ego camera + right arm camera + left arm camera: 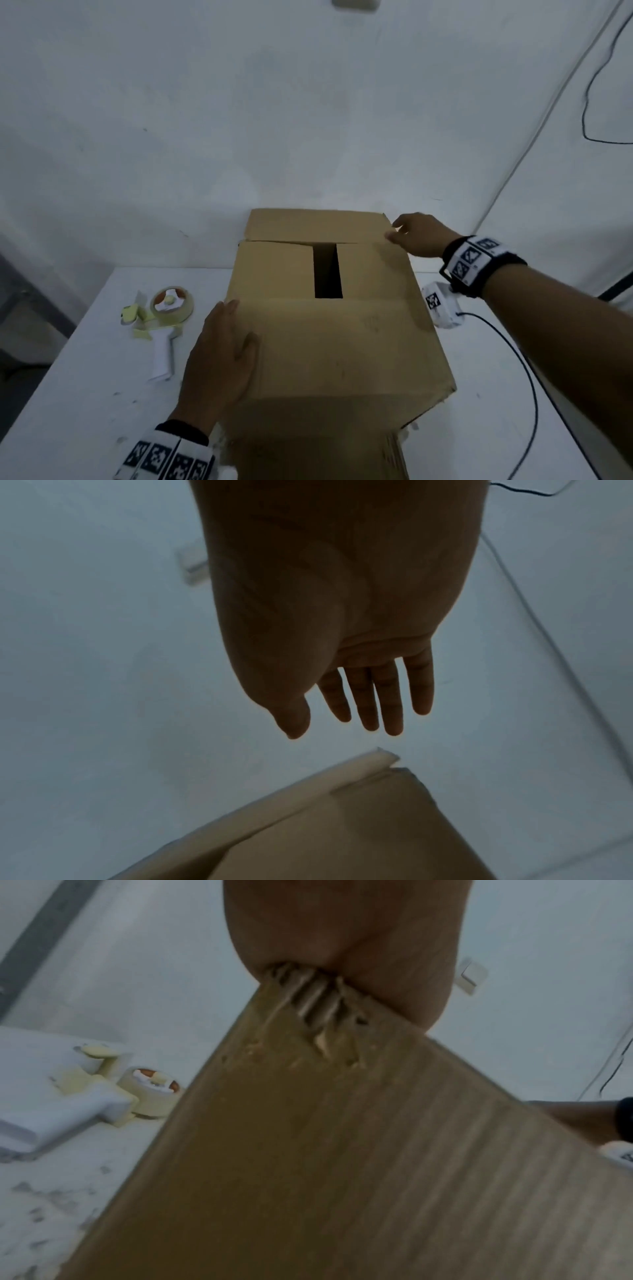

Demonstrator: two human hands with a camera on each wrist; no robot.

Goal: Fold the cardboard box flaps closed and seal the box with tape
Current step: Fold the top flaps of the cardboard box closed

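My left hand (222, 356) lay flat, fingers straight, on the near flap (329, 342); my right hand (416, 236), fingers loosely apart, reached the far flap (315, 224), which I judged might spring up and leave the gap (328, 270) open.

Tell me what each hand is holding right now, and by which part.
Nothing is gripped. The left hand presses flat on the near flap of the cardboard box. The right hand is open by the far flap's right corner; contact cannot be told.
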